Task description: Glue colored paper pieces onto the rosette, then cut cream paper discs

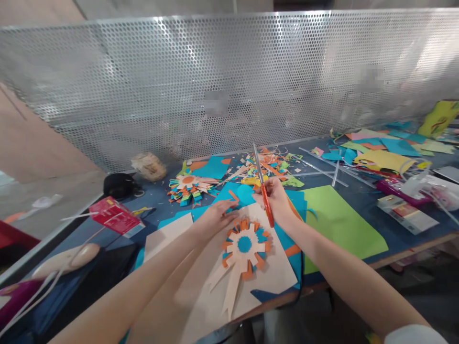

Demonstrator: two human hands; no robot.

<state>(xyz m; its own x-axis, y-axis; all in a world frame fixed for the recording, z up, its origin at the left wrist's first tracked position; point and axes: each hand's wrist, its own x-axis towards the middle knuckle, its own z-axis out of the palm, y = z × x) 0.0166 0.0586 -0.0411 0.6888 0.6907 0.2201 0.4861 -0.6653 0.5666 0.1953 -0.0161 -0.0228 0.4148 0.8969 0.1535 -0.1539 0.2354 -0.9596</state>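
My right hand (275, 197) is closed around a pair of scissors (266, 203) with orange handles. Their blades point up and away from me. My left hand (217, 216) rests palm down over the paper, fingers stretched out, close to a small orange paper strip (233, 195). Between the hands lies a blue paper circle (245, 194). Just below it, a paper rosette (257, 236) in cream, orange and blue, with two notched tails, lies on a cream sheet (279, 274). Blue sheets (299, 203) stick out underneath.
A green sheet (335, 224) lies to the right. Behind are another rosette (187, 180) and a heap of paper scraps (270, 162). Glue sticks (322, 173) and a purple glue gun (403, 191) lie farther right. A red carton (114, 215) stands left. A perforated metal panel (179, 86) borders the back.
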